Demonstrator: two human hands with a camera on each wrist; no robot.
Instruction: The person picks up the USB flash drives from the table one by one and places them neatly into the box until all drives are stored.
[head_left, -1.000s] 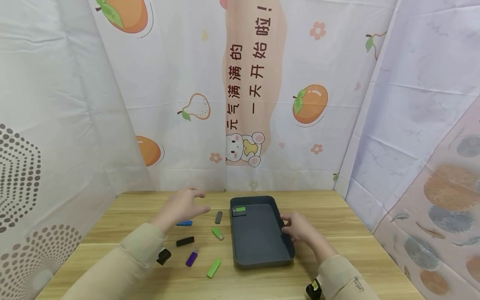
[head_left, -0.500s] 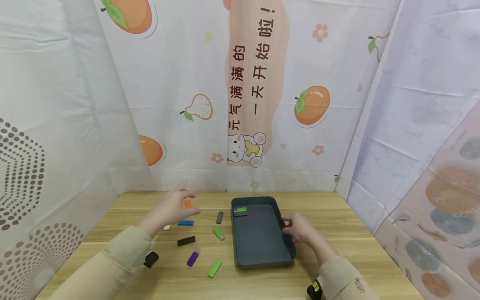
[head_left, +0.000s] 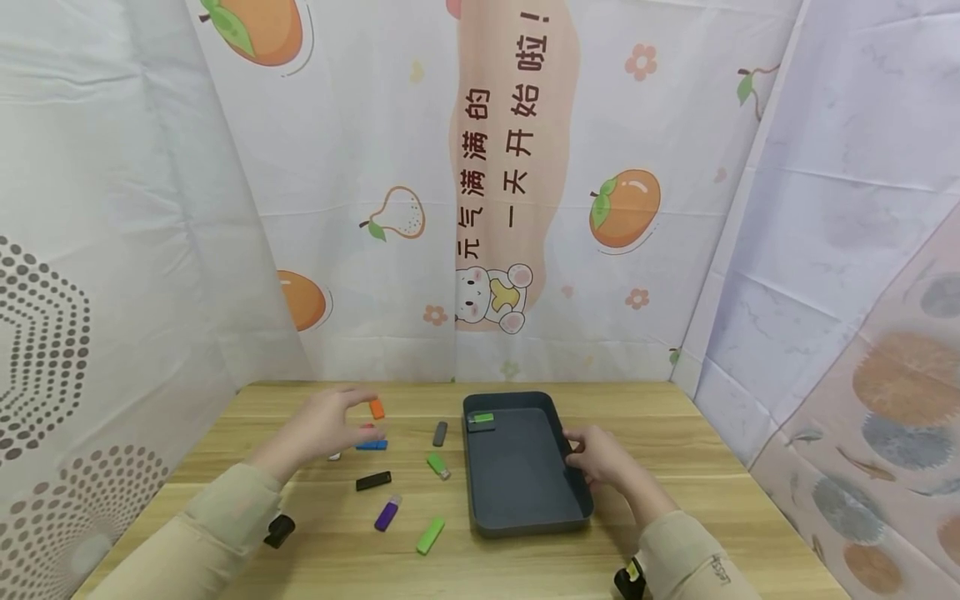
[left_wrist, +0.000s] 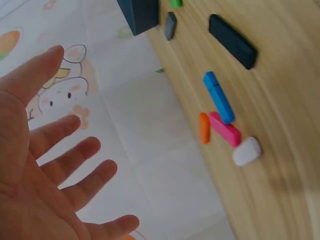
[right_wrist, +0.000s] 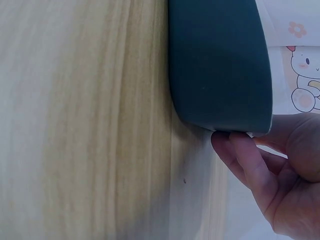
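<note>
My left hand (head_left: pixel 318 429) is over the left part of the table, fingers spread and nothing in them. Near it lie an orange USB stick (head_left: pixel 377 408) and a blue one (head_left: pixel 372 445); the left wrist view also has a pink stick (left_wrist: pixel 225 129) and a white, rounded piece (left_wrist: pixel 247 151). My right hand (head_left: pixel 600 458) pinches the right wall of a dark grey tray (head_left: pixel 525 483), with fingertips against its outer side in the right wrist view. Inside the tray's far left corner are a green USB stick (head_left: pixel 483 418) and a dark one (head_left: pixel 481 427).
Left of the tray lie a grey USB stick (head_left: pixel 440 433), a green one with a metal plug (head_left: pixel 438 466), a black one (head_left: pixel 373 481), a purple one (head_left: pixel 387 513) and another green one (head_left: pixel 431 536). A printed curtain (head_left: pixel 375 292) hangs behind the wooden table (head_left: pixel 630 400).
My left hand has moved left and slightly nearer, uncovering the orange stick and more of the blue one. My right hand and the tray have stayed in place.
</note>
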